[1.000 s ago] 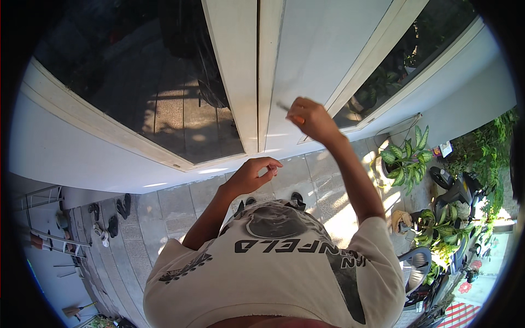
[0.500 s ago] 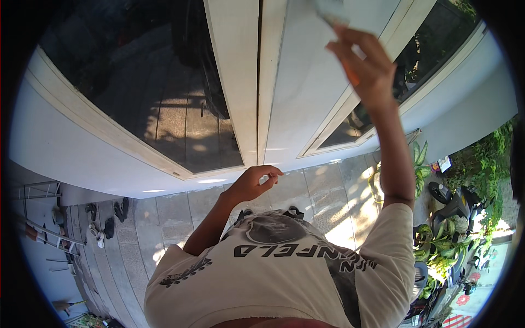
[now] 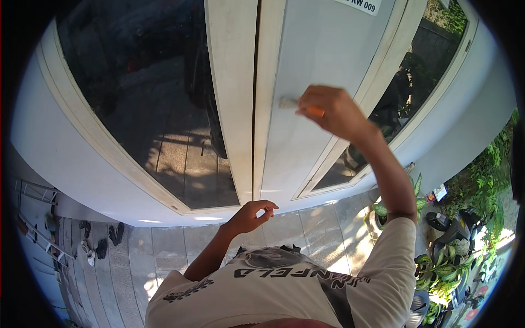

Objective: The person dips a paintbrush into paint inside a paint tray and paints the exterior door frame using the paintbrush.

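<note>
My right hand (image 3: 334, 112) grips a brush (image 3: 287, 103) with pale bristles and an orange handle, its bristles at the grey-white panel (image 3: 306, 60). That panel stands between a dark glass pane (image 3: 134, 82) in a cream frame (image 3: 232, 82) and a narrower framed pane (image 3: 424, 49). Lower and further left, my left hand (image 3: 249, 217) is empty, its fingers loosely bent and apart, in front of the wall's foot. A white sign (image 3: 355, 4) is partly visible at the top of the panel.
Tiled paving (image 3: 136, 273) runs below the wall, with several shoes (image 3: 101, 249) at left beside a metal ladder-like frame (image 3: 35, 191). At right are potted plants (image 3: 443, 270), hanging greenery (image 3: 481, 164) and a scooter (image 3: 459, 229).
My right hand with the brush rose up and right, then came back down and left to the panel. The view has tilted upward, showing the sign and lowering my left hand in the picture.
</note>
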### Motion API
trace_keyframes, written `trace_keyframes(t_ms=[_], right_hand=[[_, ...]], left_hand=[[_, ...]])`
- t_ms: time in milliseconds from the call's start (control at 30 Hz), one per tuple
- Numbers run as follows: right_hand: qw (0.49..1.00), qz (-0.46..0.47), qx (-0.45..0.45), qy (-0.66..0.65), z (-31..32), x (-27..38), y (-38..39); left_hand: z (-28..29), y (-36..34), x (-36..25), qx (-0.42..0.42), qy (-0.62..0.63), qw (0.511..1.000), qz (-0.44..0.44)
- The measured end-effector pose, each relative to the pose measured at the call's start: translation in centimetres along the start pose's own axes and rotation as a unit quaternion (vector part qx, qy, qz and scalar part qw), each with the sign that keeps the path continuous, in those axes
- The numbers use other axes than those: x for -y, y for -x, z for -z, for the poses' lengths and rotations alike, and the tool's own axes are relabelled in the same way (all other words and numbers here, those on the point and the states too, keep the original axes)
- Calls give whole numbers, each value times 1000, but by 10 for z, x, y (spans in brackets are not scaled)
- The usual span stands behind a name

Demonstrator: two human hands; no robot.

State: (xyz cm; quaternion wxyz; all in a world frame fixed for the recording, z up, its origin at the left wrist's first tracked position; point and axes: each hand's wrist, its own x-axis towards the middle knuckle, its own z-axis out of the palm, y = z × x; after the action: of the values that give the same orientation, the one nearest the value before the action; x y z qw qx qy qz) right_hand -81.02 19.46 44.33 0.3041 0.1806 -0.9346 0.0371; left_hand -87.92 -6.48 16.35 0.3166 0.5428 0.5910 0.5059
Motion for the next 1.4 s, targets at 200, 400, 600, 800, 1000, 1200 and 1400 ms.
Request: trace_keyframes(t_ms=[200, 400, 600, 800, 1000, 1200, 1400], right_hand=[[937, 169, -235, 196, 96, 12, -64], [937, 154, -167, 267, 21, 7, -24], [992, 79, 68, 72, -69, 34, 55], [999, 23, -14, 23, -27, 13, 20], [922, 152, -300, 192, 44, 2, -26], [962, 108, -155, 195, -48, 0, 50], [993, -70, -55, -75, -135, 37, 142]], left_hand=[[-2, -3, 3, -2, -12, 1000, -3], [-6, 0, 1, -27, -3, 1000, 4], [-9, -1, 2, -26, -5, 999, 17], [-19, -5, -6, -30, -14, 999, 14], [-28, -11, -7, 1, -5, 1000, 8], [-38, -13, -17, -11, -4, 1000, 28], [-51, -14, -20, -2, -10, 999, 53]])
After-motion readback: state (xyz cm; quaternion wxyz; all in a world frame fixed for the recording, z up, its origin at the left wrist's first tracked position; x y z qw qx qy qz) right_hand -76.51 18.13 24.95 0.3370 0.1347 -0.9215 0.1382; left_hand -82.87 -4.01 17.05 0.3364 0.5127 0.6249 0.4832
